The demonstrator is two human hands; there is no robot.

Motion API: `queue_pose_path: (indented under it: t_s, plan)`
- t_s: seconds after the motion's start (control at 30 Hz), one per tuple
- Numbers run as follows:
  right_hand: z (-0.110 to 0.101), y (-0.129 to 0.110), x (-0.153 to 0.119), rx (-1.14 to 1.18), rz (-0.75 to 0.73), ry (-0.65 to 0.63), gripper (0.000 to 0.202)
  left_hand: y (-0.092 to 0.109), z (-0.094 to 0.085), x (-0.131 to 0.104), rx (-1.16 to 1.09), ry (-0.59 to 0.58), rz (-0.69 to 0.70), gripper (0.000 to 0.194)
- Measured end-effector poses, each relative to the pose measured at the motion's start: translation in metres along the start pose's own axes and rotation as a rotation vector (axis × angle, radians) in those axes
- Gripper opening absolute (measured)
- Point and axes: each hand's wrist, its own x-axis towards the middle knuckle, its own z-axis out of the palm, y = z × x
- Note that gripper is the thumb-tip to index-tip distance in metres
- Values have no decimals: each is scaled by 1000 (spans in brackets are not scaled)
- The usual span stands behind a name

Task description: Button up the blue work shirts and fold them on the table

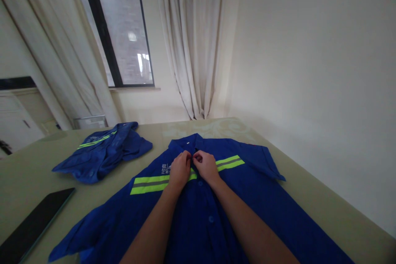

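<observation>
A blue work shirt (260,202) with yellow-green and grey reflective bands lies spread on the table, its collar toward the far edge. At the front opening just below the collar, my left hand (180,169) pinches the fabric edge. My right hand (206,166) is close beside it, fingertips also pinched on the shirt's front. Between the fingertips, any button is too small to make out. Lower on the front, a few buttons show between my forearms. White lettering on the chest is partly covered by my left hand.
A second blue shirt (105,152) lies crumpled at the back left of the table (27,169). A flat black object (37,222) rests at the left front. Beyond the table are curtains (198,41), a window and a wall close on the right.
</observation>
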Motion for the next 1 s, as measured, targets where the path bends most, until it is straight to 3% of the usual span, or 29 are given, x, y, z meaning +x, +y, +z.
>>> queue_pose_path:
  t_s: [0.6,1.0]
  plan:
    - [1,-4,-5,-208,-8,-1,7,-7,1,3,-194,12,-63,11]
    - [-1,-1,-1,-43,-39,17,11,-8,-2,4,-262,16,-70,9]
